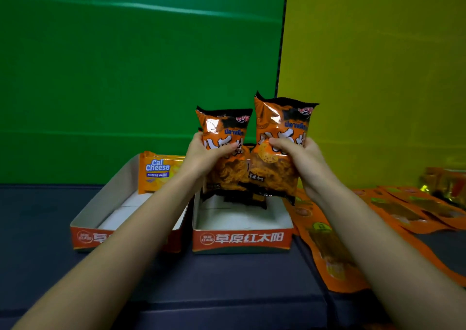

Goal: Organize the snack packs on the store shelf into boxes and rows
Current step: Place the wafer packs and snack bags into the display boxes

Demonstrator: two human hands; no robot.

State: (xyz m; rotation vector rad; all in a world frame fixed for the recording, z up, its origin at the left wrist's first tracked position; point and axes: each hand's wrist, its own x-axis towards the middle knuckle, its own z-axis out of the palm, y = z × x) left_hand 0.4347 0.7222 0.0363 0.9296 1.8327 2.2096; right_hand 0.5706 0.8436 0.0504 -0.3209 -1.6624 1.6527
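My left hand [204,153] grips the left bag [222,125] at mid-height. My right hand [301,159] grips the right bag [277,120] likewise. Both bags are upright and touching, at the rear of the right box [242,239]. I cannot tell whether they rest on its floor. The left box [84,236] holds a wafer pack [157,172] upright. Flat orange packs [327,249] lie beside the boxes.
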